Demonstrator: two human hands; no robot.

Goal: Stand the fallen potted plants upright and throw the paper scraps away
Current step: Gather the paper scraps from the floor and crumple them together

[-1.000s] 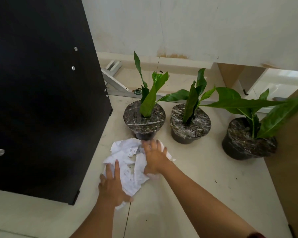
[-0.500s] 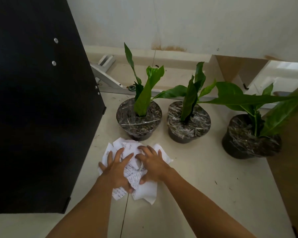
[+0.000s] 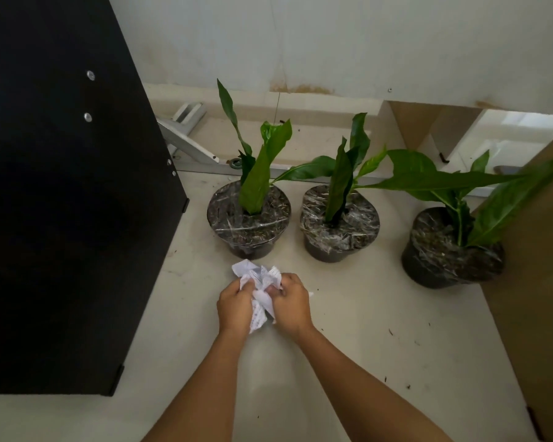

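Both hands, left hand (image 3: 235, 306) and right hand (image 3: 292, 306), grip 1 crumpled paper wad (image 3: 261, 287) tight; 3 potted plants (image 3: 249, 215) stand upright behind.

Three potted plants (image 3: 339, 218) stand in a row — paper scraps (image 3: 259, 282) just before the leftmost.

Both forearms stretched forward and converging, left hand (image 3: 235, 306) and right hand (image 3: 292, 303) side by side, backs up, fingers curled shut around a crumpled paper wad (image 3: 261, 283).
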